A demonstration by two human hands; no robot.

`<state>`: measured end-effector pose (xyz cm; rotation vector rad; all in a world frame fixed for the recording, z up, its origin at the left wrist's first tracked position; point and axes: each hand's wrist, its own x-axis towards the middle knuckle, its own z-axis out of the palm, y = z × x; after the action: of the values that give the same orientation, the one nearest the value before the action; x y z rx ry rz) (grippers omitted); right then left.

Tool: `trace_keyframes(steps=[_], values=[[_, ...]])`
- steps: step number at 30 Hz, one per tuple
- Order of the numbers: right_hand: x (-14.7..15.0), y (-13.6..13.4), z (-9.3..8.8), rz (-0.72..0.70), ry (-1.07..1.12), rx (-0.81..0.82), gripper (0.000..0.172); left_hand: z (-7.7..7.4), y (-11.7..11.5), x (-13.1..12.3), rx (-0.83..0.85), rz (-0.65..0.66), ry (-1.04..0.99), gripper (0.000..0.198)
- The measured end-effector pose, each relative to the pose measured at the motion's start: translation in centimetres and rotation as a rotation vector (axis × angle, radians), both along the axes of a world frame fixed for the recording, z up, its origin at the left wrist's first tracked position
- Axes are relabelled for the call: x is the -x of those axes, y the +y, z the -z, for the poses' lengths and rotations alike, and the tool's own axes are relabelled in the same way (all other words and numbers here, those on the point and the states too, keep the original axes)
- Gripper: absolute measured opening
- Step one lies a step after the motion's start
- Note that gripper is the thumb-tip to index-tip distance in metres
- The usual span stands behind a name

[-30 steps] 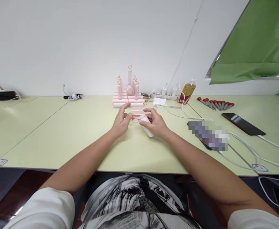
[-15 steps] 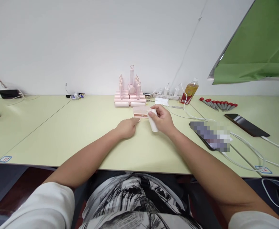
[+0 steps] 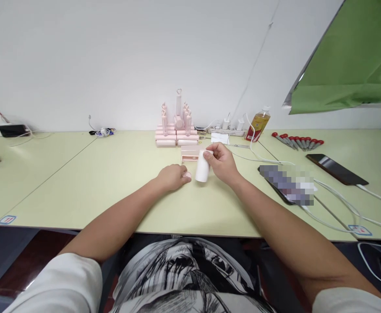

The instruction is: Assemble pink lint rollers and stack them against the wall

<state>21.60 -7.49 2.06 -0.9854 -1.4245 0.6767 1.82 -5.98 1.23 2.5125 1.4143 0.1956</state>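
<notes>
My right hand [image 3: 222, 163] is closed on a white roll [image 3: 202, 167], held tilted just above the table with its lower end toward me. To its left, my left hand [image 3: 174, 177] pinches a small pale pink round piece [image 3: 186, 174] close to the tabletop. Just beyond both hands lies an open pink case [image 3: 188, 157], partly hidden behind the roll. Further back stand stacked pink lint roller cases [image 3: 166, 142] and several upright pink tubes with looped tops [image 3: 178, 104].
A drink bottle [image 3: 260, 125] and a power strip [image 3: 232, 130] stand along the wall. At right lie several red-capped grey pens [image 3: 299, 142], a dark phone [image 3: 337, 169] and another phone, blurred over [image 3: 286, 186], with white cables. A cable bundle [image 3: 104, 131] lies at back left.
My left hand has drawn back from the pink case and now holds the small pink round piece. The white roll has shifted left and turned in my right hand.
</notes>
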Motion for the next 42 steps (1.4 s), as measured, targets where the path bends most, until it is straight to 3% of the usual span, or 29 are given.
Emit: trace_keyframes(steps=[8, 11, 16, 24, 34, 42], values=[[-0.4, 0.5, -0.1, 0.088, 0.177, -0.034, 0.043, -0.3, 0.0, 0.3, -0.023, 0.022, -0.355, 0.026], [-0.5, 0.4, -0.2, 0.118, 0.165, -0.052, 0.045, -0.3, 0.3, 0.4, -0.002, 0.033, -0.542, 0.033], [-0.3, 0.3, -0.1, 0.112, 0.148, -0.009, 0.041, -0.8, 0.9, 0.8, 0.13, -0.075, -0.762, 0.049], [0.0, 0.0, 0.0, 0.07, 0.175, 0.066, 0.043, -0.8, 0.8, 0.9, 0.189, 0.018, -0.835, 0.048], [0.2, 0.3, 0.1, 0.041, 0.297, 0.206, 0.041, -0.4, 1.0, 0.8, 0.329, 0.034, -0.991, 0.07], [0.1, 0.3, -0.1, 0.031, 0.398, 0.281, 0.038, -0.2, 1.1, 0.9, 0.254, 0.082, -1.06, 0.084]])
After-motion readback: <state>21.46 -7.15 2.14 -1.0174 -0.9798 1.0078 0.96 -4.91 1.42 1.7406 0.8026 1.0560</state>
